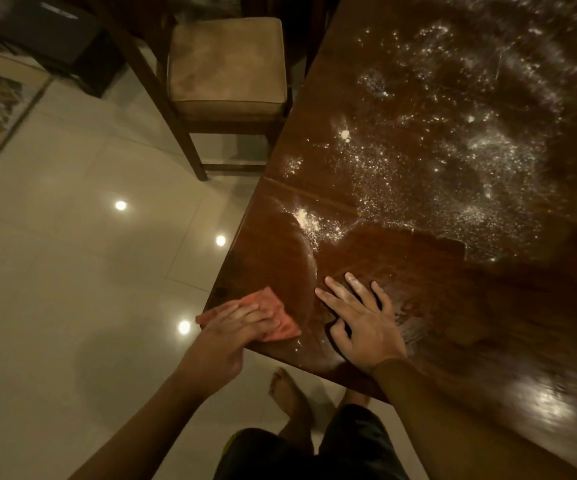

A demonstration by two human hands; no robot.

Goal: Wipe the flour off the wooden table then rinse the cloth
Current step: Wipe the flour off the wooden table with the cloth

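Now the left hand (pixel 235 320) presses a crumpled pink cloth (pixel 273 318) flat against the near left corner of the wooden table (pixel 436 306), fingers curled over it. Just beside it, the right hand (pixel 359 320) lies empty with fingers spread. Flour (pixel 453 157) speckles the tabletop toward its far edge.

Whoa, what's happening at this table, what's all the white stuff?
A person is wiping spilled flour off a wooden table. The left hand presses a pink cloth flat near the table's corner, while the right hand rests open on the wood beside it. The patch nearest the hands looks wiped, but flour covers most of the surface farther away. A cushioned chair stands by the table's edge.
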